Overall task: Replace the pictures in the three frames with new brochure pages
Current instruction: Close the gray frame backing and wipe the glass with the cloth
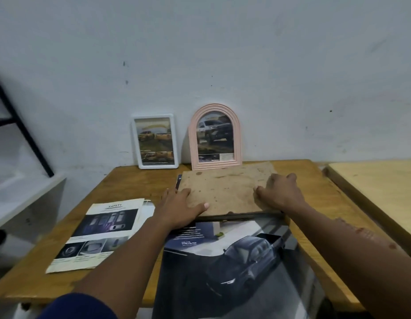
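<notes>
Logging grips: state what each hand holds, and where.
Nothing lifted: left hand lies flat on the near-left corner of the backing board; right hand curls at its right edge, grip unclear.

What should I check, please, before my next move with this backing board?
1. Left hand flat on the board: ok.
2. Right hand on the board's right side, grip secure: cannot tell.
3. Truck page tucked under the board's near edge: ok.
4. White frame and pink frame standing upright, each holding a picture: ok.
5. Safety page apart from the board, to its left: ok.
6. Page squared with the board: cannot tell.
</notes>
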`<state>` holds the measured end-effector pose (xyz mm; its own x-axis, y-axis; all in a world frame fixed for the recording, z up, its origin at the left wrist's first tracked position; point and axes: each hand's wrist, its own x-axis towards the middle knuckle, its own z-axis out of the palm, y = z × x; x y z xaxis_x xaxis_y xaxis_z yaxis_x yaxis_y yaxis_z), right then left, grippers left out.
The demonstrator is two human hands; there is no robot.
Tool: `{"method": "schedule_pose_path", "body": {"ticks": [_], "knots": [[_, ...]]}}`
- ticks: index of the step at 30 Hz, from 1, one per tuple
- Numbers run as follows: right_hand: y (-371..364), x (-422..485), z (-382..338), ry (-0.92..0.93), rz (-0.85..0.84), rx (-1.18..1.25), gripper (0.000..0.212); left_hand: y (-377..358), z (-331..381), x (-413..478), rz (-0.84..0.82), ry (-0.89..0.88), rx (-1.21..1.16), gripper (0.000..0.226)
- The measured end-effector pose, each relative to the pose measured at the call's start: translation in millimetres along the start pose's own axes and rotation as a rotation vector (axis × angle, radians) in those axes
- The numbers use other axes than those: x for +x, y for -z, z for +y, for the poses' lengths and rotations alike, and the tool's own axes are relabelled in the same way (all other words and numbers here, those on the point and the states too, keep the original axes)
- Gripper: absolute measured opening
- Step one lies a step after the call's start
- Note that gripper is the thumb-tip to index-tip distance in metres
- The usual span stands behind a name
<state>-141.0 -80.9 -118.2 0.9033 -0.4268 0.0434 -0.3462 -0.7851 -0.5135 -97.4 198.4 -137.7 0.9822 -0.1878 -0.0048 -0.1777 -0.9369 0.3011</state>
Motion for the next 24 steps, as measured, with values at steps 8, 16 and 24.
{"method": "schedule_pose_path", "body": {"ticks": [8,16,24], "knots": [[-16.0,10.9,-6.9,-0.033,-0.093,-0.116,0.063,-6.3,-9.9,12.7,-0.012,-0.017,-0.127,0.067],[-21.7,16.0,4.7,0.099,-0.095,-0.290,0.068,-14.3,-13.0,20.8,0.032,-0.015,-0.044,0.066],[-27.9,8.8,8.6,0.184,-0.148,-0.379,0.077,-23.0,-8.6,23.2,0.009,0.010,0.017,0.074]]}}
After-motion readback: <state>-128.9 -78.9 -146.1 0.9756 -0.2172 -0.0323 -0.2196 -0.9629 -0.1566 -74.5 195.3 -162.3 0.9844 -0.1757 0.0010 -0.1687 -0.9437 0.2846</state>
